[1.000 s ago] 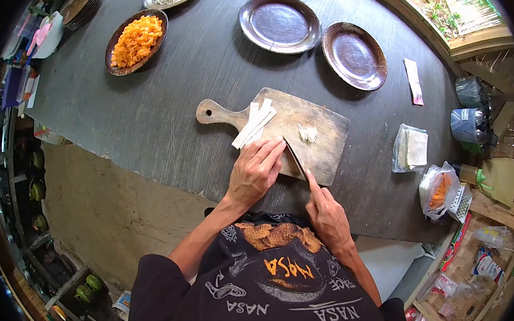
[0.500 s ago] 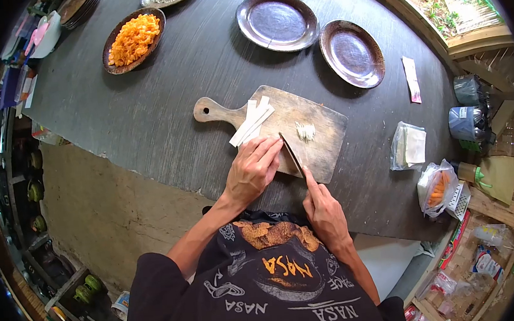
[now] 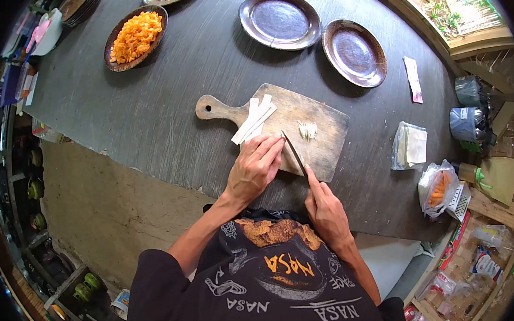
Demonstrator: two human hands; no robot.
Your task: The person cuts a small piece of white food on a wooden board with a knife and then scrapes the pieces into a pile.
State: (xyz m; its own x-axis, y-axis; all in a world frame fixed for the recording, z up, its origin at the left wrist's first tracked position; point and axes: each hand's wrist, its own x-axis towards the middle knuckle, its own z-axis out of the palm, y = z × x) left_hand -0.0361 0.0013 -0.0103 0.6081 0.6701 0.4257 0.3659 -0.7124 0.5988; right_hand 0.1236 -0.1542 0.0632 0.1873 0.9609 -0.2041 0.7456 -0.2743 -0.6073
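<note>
My right hand (image 3: 326, 206) grips a knife (image 3: 294, 151), its dark blade slanting over the near part of a wooden cutting board (image 3: 326, 119). Close beside the blade tip is my left hand (image 3: 256, 166), fingers bent and pressed together at the board's near edge. What lies under those fingertips is mostly hidden; a bit of white shows there. Several flat white strips (image 3: 255, 119) lie crossed near the board's handle, just beyond my left hand. A small pile of thin white slivers (image 3: 308, 130) sits to the right of the blade.
A bowl of chopped orange food (image 3: 136, 38) stands at the far left. Two dark plates, a larger one (image 3: 280, 20) and a smaller one (image 3: 355, 53), lie beyond the board. To the right are a packet (image 3: 410, 145) and bagged carrots (image 3: 439, 189).
Both hands and the knife stay almost in place. The knife blade has shifted very slightly against the left fingertips, and the whole view has drifted a few pixels.
</note>
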